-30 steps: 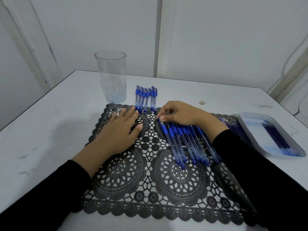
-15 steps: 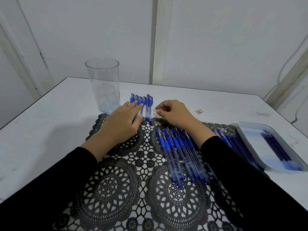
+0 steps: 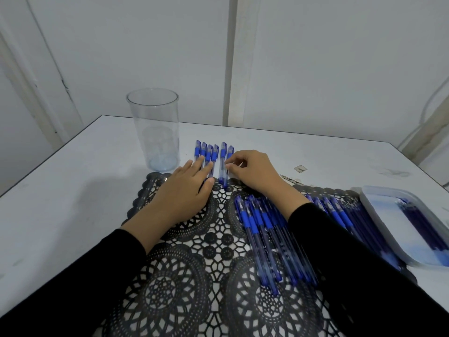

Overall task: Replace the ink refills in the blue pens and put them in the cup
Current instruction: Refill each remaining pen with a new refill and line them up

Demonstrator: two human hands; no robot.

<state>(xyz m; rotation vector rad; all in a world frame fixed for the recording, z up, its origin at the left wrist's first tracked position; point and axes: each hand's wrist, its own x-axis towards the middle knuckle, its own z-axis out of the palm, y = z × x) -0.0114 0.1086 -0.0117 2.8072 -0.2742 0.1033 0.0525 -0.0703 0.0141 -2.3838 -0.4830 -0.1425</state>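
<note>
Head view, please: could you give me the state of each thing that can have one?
Cup: upright, empty.
Six far pens: capped, lying side by side.
Near pens: lying in a loose pile.
Tray: open, refills lying inside.
Left hand: flat, fingers resting on far pens.
Right hand: fingers curled beside rightmost far pen; grip unclear.

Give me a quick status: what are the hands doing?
Left hand flat, fingers on the far pens. Right hand curled at that row's end pen, grip unclear. Cup empty, path to it open.
</note>
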